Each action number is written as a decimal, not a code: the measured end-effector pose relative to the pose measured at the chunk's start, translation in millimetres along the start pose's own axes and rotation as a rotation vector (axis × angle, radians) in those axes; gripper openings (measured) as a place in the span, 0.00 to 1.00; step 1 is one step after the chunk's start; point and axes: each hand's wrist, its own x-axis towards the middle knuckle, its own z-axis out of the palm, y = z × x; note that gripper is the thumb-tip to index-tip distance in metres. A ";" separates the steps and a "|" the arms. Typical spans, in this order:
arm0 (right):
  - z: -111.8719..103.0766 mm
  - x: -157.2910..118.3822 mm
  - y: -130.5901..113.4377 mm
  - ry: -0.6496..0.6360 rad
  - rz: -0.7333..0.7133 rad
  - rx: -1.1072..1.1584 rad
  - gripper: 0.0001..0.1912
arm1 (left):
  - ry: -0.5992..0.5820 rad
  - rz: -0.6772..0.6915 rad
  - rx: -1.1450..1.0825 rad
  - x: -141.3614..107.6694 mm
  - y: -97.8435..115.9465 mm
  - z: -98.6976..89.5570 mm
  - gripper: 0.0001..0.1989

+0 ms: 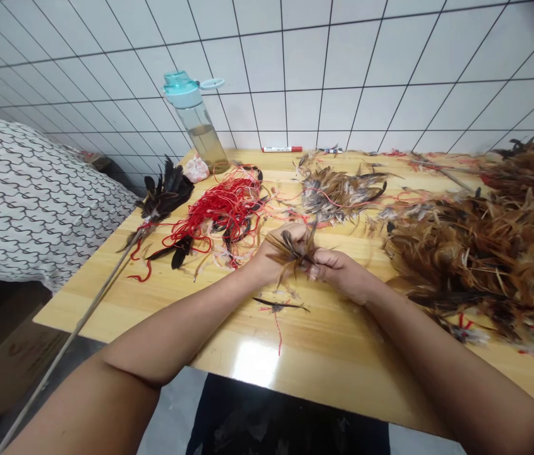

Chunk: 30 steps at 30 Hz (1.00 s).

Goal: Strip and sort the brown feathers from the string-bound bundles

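Near the middle of the wooden table, my left hand (279, 249) is closed on a small bunch of brown feathers (292, 248), whose tips fan out over the fingers. My right hand (330, 265) pinches the same bunch from the right, thumb and fingers pressed together. The two hands are almost touching. Just below them a thin dark feather (280, 305) with a red thread lies on the table. A tangle of red string (224, 205) sits to the left, and a smaller pile of brown-grey feathers (337, 193) is behind the hands.
A large heap of brown feathers (489, 253) covers the right side of the wooden table (153, 322). A water bottle (200, 129) and a red marker (282, 150) stand and lie at the back. Black feathers (167, 189) on a long stick (86, 316) are at the left, beside patterned cloth (34, 202).
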 end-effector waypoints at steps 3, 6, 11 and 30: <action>-0.3 0.1 0.2 0.012 -0.011 0.028 0.24 | 0.035 0.000 -0.003 2.3 4.4 -1.9 0.10; 0.0 -0.3 2.0 0.037 0.002 0.066 0.24 | 0.040 -0.001 -0.084 3.5 9.3 -4.1 0.08; 2.9 -1.9 1.3 0.191 0.087 0.316 0.21 | 0.079 -0.051 0.017 2.4 12.1 -4.3 0.05; 9.3 4.6 1.4 0.581 0.094 0.306 0.15 | 0.071 0.301 0.453 -4.4 38.2 11.9 0.07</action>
